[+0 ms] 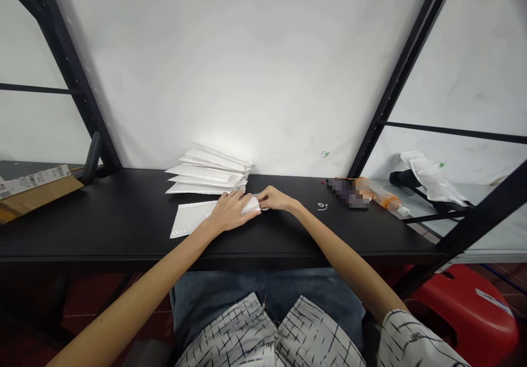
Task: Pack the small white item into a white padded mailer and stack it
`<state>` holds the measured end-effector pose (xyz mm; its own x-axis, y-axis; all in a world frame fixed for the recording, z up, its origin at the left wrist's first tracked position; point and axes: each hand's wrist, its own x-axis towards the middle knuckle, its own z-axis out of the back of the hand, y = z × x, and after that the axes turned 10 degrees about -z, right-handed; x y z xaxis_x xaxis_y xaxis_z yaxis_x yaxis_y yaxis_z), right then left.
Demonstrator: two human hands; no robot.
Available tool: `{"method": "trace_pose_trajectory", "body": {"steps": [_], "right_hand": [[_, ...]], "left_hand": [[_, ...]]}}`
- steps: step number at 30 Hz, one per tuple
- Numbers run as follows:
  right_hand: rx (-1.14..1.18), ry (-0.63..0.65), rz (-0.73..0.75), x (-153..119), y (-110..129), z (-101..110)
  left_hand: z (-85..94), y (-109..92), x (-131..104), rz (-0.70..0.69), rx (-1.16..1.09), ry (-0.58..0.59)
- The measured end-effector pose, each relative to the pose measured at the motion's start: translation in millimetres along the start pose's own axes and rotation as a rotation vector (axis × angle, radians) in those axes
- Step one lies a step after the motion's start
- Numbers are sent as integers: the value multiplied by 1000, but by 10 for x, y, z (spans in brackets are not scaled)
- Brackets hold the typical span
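A white padded envelope (191, 217) lies on the black table (135, 224) in front of me. My left hand (231, 210) rests flat on its right part, fingers spread and pointing away from me. At the envelope's right end, my right hand (274, 198) has its fingers pinched together on the edge; part of them is hidden behind the white material. Just behind my left hand stands a fanned stack of white envelopes (206, 172), against the wall.
At the right of the table lie a dark blurred item (348, 192) and a bottle with an orange band (387, 198). A cardboard piece (41, 191) sits far left. Black metal posts (395, 81) rise on both sides. A red stool (473, 312) stands lower right.
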<state>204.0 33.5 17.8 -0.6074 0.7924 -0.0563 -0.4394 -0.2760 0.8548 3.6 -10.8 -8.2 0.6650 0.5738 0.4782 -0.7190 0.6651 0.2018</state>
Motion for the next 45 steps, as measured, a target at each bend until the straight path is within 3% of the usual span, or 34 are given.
{"method": "trace_pose_trajectory", "body": {"steps": [6, 13, 17, 20, 27, 30, 34, 38, 45], "right_hand": [[26, -47, -105, -152, 72, 204], [89, -321, -144, -246, 127, 327], [242, -218, -222, -220, 161, 281], [368, -221, -168, -214, 194, 307], [646, -531, 5, -349, 189, 625], [664, -480, 20, -426, 195, 690], [658, -399, 64, -487, 234, 681], [626, -418, 62, -521, 285, 662], [500, -466, 50, -513, 283, 654]], "left_hand": [[-2, 21, 10, 4, 15, -35], [117, 43, 45, 61, -37, -147], [222, -15, 150, 77, -96, -199], [272, -96, 264, 53, -133, -188], [284, -150, 354, 71, -226, -83], [257, -138, 345, 99, -266, -33], [256, -153, 371, 119, -259, -126], [255, -176, 397, 85, -187, -194], [208, -165, 376, 84, -142, -214]]}}
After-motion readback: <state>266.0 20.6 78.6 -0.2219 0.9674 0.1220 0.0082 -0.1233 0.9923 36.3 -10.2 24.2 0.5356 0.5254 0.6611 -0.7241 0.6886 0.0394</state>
